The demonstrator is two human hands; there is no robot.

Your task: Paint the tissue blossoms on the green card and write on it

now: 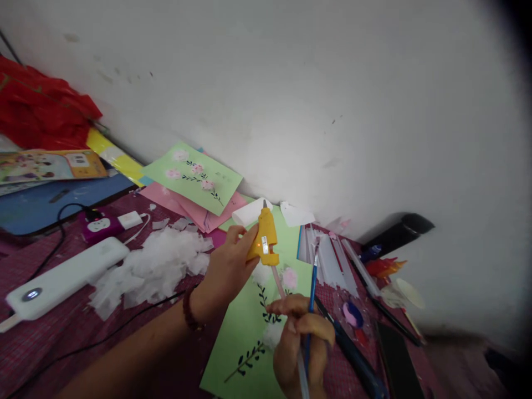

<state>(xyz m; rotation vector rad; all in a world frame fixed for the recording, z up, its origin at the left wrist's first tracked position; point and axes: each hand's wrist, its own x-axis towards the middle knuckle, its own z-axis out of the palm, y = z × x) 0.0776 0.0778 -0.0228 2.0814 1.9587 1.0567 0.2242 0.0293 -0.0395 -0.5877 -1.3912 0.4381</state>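
Note:
My left hand (233, 257) is wrapped round a yellow hot glue gun (267, 230), its nozzle pointing up and away from me. A long translucent glue stick (277, 281) runs from the gun's back end down to my right hand (305, 338), whose fingers are closed on it. The same hand also holds a blue paintbrush (313, 277), bristles up. Beneath both hands lies a green card (233, 338) with painted dark stems and leaves. White and pinkish fluffy blossoms (290, 278) sit on it, partly hidden by my right hand.
White tissue pieces (162, 266) are heaped left, by a white power bank (68, 277) and purple socket (97, 224). A finished-looking flower card (195, 177) rests on pink paper near the wall. Right are white strips (332, 260), dark-handled scissors (357, 357) and a black tube (394, 233).

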